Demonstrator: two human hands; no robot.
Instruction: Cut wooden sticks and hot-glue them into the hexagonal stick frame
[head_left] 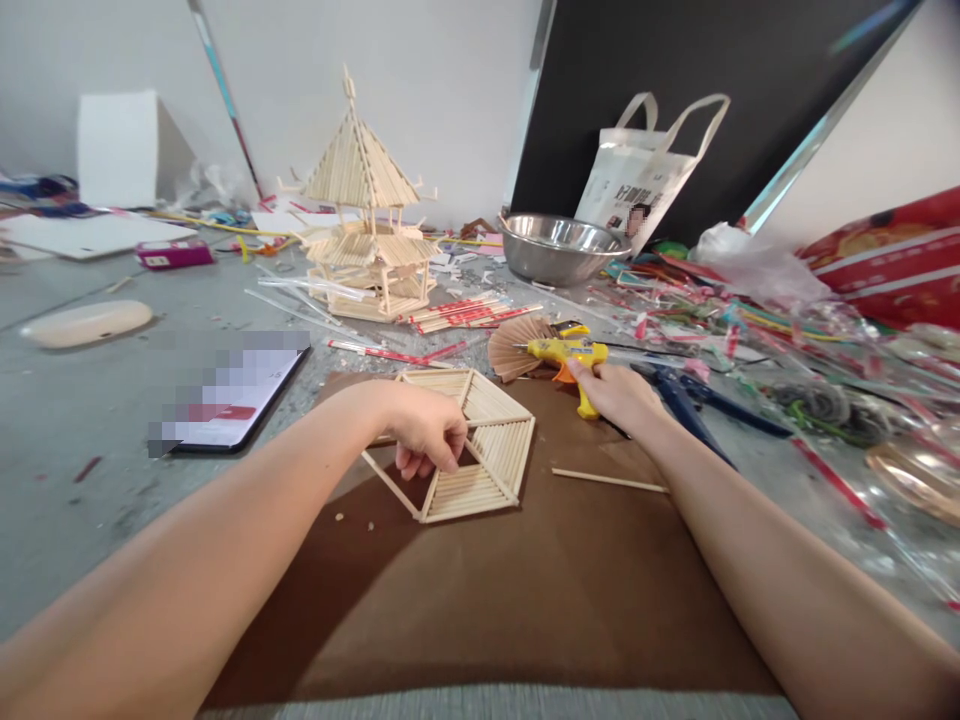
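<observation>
A flat hexagonal frame of wooden sticks [491, 440] lies on a brown mat [525, 580] in front of me. My left hand [427, 430] rests on its left part with fingers curled, pinching its sticks. My right hand [619, 395] is closed round the handle of a yellow glue gun [566, 352] that lies just beyond the mat. A loose wooden stick [609, 481] lies on the mat to the right of the hexagon. A folded brown paper fan [514, 345] sits behind the glue gun.
A wooden-stick pagoda model [367, 215] stands at the back. A steel bowl [559, 248], a white tote bag [645, 170], a phone [232, 395], bundles of sticks [465, 313] and blue scissors [686, 400] surround the mat. Wrappers clutter the right side.
</observation>
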